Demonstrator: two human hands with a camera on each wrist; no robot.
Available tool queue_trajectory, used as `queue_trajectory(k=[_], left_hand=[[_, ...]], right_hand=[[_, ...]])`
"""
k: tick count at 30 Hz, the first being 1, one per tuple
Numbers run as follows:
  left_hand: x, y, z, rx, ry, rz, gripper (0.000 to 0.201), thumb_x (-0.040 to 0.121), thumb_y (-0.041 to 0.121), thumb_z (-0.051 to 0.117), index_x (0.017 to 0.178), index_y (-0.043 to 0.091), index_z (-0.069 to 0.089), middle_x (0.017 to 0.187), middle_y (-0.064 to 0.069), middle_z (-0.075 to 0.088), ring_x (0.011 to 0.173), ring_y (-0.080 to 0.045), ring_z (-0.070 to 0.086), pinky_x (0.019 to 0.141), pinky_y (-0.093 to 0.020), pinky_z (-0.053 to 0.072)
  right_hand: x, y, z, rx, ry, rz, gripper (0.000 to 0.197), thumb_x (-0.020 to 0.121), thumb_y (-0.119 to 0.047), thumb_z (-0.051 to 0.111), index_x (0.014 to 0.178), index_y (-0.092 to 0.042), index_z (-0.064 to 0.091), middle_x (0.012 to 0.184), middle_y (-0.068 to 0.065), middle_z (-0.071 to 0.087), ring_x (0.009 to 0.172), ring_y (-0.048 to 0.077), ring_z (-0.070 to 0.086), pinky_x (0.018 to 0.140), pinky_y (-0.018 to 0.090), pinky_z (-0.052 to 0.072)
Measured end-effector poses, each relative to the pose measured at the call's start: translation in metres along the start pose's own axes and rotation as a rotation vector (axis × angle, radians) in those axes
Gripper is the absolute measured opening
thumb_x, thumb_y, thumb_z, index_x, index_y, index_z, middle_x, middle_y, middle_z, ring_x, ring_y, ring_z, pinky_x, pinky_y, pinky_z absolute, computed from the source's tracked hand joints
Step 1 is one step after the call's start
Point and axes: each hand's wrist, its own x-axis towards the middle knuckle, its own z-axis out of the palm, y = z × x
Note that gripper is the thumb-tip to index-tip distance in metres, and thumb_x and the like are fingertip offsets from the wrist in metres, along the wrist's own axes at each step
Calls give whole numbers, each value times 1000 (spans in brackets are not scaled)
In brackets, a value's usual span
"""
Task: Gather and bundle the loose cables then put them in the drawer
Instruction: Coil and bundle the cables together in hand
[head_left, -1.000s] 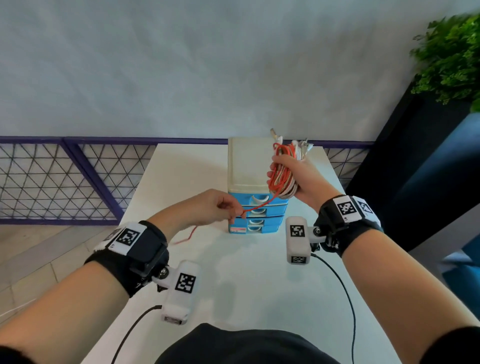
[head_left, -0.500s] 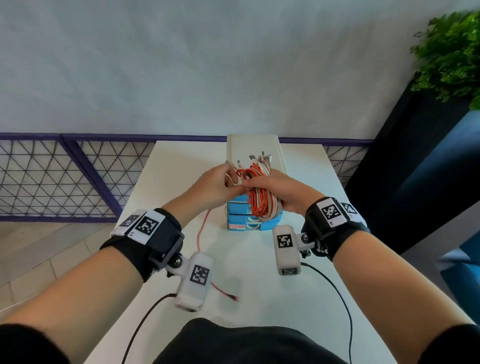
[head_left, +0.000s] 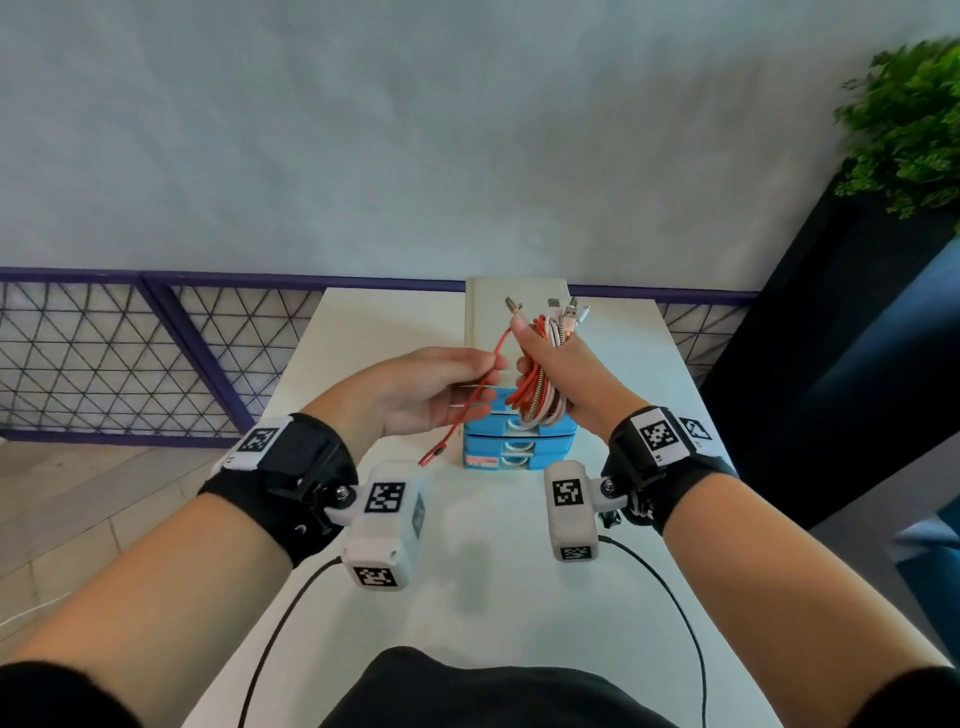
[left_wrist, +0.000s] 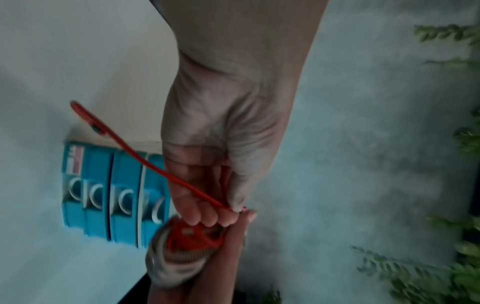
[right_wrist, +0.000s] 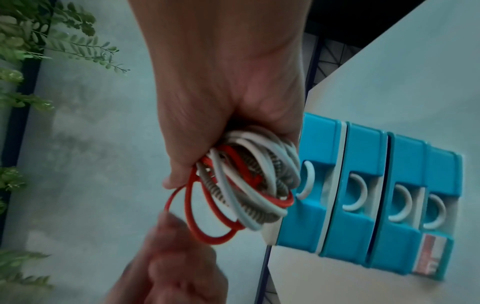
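Nearest to me, my left hand (head_left: 436, 395) pinches the free red cable tail (head_left: 470, 402) in front of the drawer unit (head_left: 519, 441). Half a second ago this tail hung far down over the desk (head_left: 467, 597); now it is much shorter, and its plug hangs just before the lowest drawer. I judge that one more turn has gone around the bundle and the wrapping is almost finished.

Just beside it, my right hand (head_left: 566, 369) has its grip curled tight around the cable bundle (head_left: 540, 395), red, white and braided loops together, held in the air before the top drawer. The plugs stick out above the fist.

All four drawers look closed, so one must be opened next.

In the wrist views the left fingertips (left_wrist: 228, 218) are blurred, so I cannot tell which fingers press the tail. The far part of the desk, behind the drawer unit, is hidden.
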Motion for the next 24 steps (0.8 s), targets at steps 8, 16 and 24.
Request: queue_trajectory(k=[8,16,24], left_hand=[[6,4,29,30,-32,-20,13,90,16,59,81,10,66,63,1,68,52,-5,63,55,-18,58],[-9,-24,-3,261,-289,-240,37,100,40,32,70,24,46,55,8,23,44,-7,20,43,-17,26],[-4,-16,-18,1087,6,-36,23,95,27,49,81,24,66,69,10,54,60,-7,42,56,-18,32]], right_hand=[[-9,-12,7,133,-152,47,23,84,-21,69,66,-17,56,57,4,52,50,18,53,51,27,49],[4,-16,-21,203,236,-14,12,85,2,52,76,-6,52,64,9,56,55,20,61,70,44,56],[-2,-24,-29,182,73,30,2,93,-5,54,94,-4,55,76,12,65,68,24,67,74,43,57]])
